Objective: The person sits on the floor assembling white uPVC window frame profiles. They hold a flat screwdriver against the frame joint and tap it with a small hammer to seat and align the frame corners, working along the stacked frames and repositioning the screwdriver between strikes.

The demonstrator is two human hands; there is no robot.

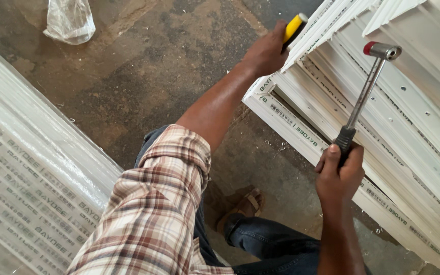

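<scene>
A hammer [365,91] is gripped by its black handle in the right hand [338,170] – head raised above the white frame [383,127] – while a yellow-handled tool [294,26] is clasped by the left hand [267,51] at the frame's edge.

left arm: stretched forward and up from a rolled plaid sleeve, forearm bare, elbow nearly straight.
left hand [267,51]: far from the body, back of hand facing the camera, fingers curled shut around a yellow handle [294,26] that sticks out past the knuckles.
right arm: rises from the bottom edge, forearm bare and upright, wrist straight.
right hand [338,170]: closed in a fist on the dark grip of a hammer [366,89], thumb laid along the grip, hammer head raised above the hand.
spacing: hands well apart, left higher and further out than right.
</scene>
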